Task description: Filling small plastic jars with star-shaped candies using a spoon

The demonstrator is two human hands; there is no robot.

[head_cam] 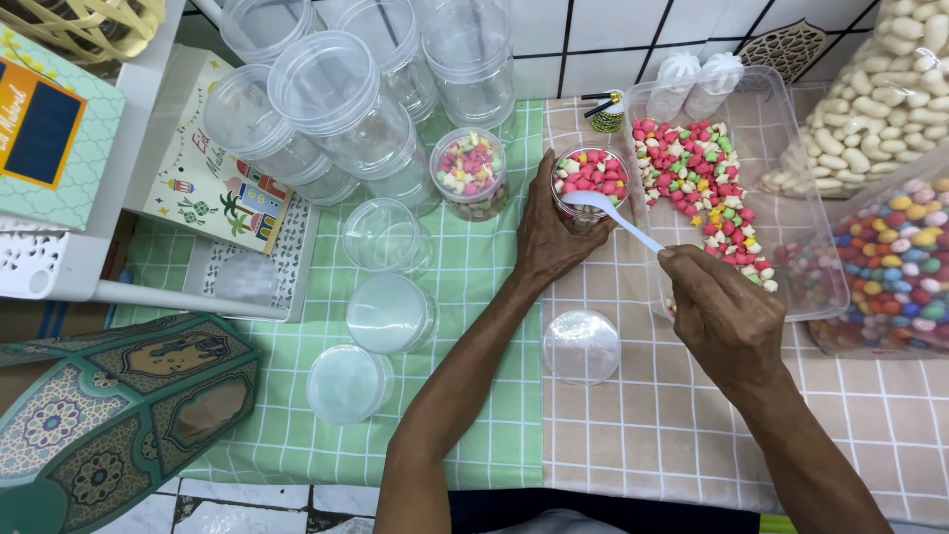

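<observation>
Closest to my view, both forearms reach up from the bottom edge across a checked cloth, green on the left half [297,435] and beige on the right [682,435]. On the beige part, between the arms, I see a clear round lid [581,346] lying flat. My left hand [554,232] is wrapped around the side of a small clear jar [590,183], fingers curled against its wall; the jar stands upright, filled to the brim with small pink, white, green and yellow candies. My right hand [727,316] is closed in a pinch on the handle of a white plastic spoon [613,213], whose bowl rests over the jar's mouth, touching the top of the candies. Just right of the jar is a clear rectangular tub [791,178] holding a loose spread of the same candies. Left of the jar, a second filled jar [470,173] stands on the green cloth with its lid on. Empty clear jars [346,109] are stacked on their sides beyond it, and three more clear lids [388,311] lie in a line on the green cloth. At far right, a bag of round coloured sweets [895,267] sits below a bag of pale oval ones [880,99]
</observation>
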